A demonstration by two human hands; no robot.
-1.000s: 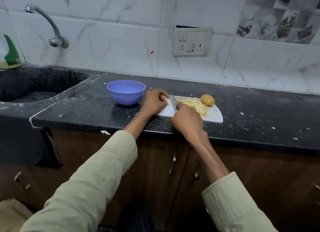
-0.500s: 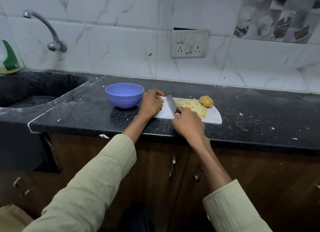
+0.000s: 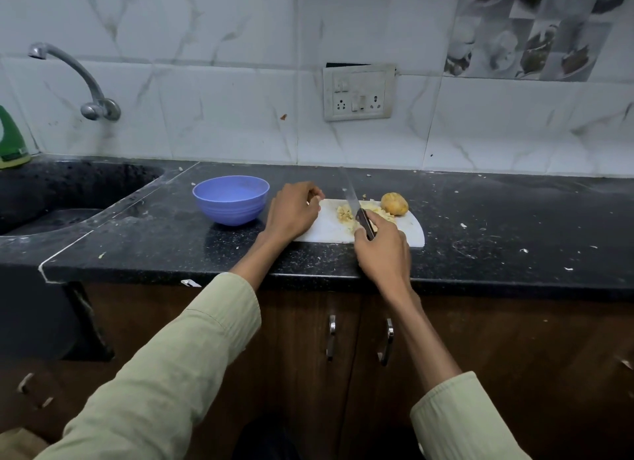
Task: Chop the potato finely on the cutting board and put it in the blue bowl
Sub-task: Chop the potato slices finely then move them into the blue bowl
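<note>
A white cutting board point(image 3: 329, 231) lies on the black counter. On it sits a pile of finely chopped potato point(image 3: 344, 213) and, at its far right, an uncut potato piece point(image 3: 394, 204). My right hand point(image 3: 382, 253) grips the handle of a knife point(image 3: 353, 200), whose blade is raised and points away over the pile. My left hand point(image 3: 293, 211) rests with curled fingers on the board's left end. The blue bowl point(image 3: 230, 199) stands just left of that hand and looks empty.
A black sink point(image 3: 61, 199) with a wall tap point(image 3: 82, 82) lies to the left, a green bottle point(image 3: 12, 140) at its far corner. A socket plate point(image 3: 358, 92) is on the tiled wall. Potato scraps dot the counter point(image 3: 514, 219) to the right. Cabinet doors are below.
The knife blade has lifted off the board and now points up and away over the chopped pile. My left hand has stayed at the board's left end.
</note>
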